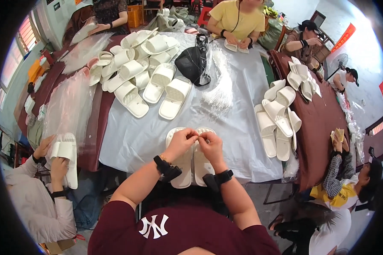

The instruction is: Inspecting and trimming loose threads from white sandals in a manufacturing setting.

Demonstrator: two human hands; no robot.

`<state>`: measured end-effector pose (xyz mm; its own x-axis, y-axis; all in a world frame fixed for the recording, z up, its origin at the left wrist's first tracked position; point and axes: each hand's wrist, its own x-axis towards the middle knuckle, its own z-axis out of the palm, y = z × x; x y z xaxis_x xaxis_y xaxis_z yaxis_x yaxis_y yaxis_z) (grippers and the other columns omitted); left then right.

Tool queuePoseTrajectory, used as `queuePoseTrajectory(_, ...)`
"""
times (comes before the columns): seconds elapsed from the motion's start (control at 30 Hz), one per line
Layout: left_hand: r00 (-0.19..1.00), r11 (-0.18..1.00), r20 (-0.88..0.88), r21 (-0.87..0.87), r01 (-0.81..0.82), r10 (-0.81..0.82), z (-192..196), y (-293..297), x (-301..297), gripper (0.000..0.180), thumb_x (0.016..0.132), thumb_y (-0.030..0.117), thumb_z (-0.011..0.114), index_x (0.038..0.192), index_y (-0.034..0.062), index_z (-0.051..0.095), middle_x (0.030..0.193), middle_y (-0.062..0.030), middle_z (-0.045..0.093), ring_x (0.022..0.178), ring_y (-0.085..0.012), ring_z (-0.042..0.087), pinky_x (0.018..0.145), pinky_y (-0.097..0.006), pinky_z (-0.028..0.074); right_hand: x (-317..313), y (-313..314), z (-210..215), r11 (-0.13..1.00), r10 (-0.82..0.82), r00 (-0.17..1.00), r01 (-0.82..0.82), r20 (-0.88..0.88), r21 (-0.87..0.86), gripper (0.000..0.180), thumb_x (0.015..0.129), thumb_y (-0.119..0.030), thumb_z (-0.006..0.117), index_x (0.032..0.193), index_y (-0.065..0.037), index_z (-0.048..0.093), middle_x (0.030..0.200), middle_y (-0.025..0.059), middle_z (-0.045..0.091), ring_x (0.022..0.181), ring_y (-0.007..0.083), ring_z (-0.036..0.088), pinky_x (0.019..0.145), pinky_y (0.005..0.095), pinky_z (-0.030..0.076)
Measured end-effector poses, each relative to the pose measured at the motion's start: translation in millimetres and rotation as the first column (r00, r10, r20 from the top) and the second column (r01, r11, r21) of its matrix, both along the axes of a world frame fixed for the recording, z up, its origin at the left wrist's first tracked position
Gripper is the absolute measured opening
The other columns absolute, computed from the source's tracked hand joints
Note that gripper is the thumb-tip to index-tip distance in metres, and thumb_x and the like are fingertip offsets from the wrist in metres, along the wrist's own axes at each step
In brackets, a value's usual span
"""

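Observation:
A pair of white slippers (182, 171) lies side by side at the front edge of the table, soles down. Above their straps my left hand (179, 145) and my right hand (211, 148) meet, thumbs and forefingers pinched together. Whatever is between the fingertips is too small to make out. Both hands hide most of the straps. Farther off, a bundle of thin white loop strings (218, 87) is spread on the pale sheet (132, 146).
Many white slippers (130, 70) are heaped at the back left, and another pile (278, 114) sits to the right. A black bag (192, 63) rests near the strings. Clear plastic bags (70, 106) cover the left side. Several people work around the table, one holding a slipper (68, 157).

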<state>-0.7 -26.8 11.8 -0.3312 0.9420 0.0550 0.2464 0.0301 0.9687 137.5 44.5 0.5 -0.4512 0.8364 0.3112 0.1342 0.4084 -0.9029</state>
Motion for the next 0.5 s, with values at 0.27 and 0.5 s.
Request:
queuePoseTrajectory(0.27,0.943,0.983,-0.328,0.185,0.006,0.056,4,4,-6,0.013,0.082,0.014,0.063,0.089,0.0034,0.065,0.089,-0.0106,0.062,0.086,-0.027,0.059,0.077,-0.036,0.046,-5,6,0,0.999,0.044,0.999,-0.044,-0.02,0.0,0.007,0.08,-0.004,0.066,0.084,0.001,0.066,0.076,0.0112,0.065,0.065,0.0171,0.061,0.06,0.0292,0.048)
queuePoseTrajectory(0.5,0.765,0.945,-0.592,0.321,-0.066,0.254,21,4,-5,0.01,0.079,0.014,0.063,0.083,0.005,0.061,0.096,-0.0096,0.059,0.092,-0.0291,0.055,0.078,-0.042,0.042,-5,5,1,0.998,0.066,0.996,-0.067,-0.063,-0.007,0.011,0.08,-0.004,0.066,0.091,0.0,0.066,0.077,0.0093,0.064,0.068,0.0172,0.059,0.063,0.0286,0.047)
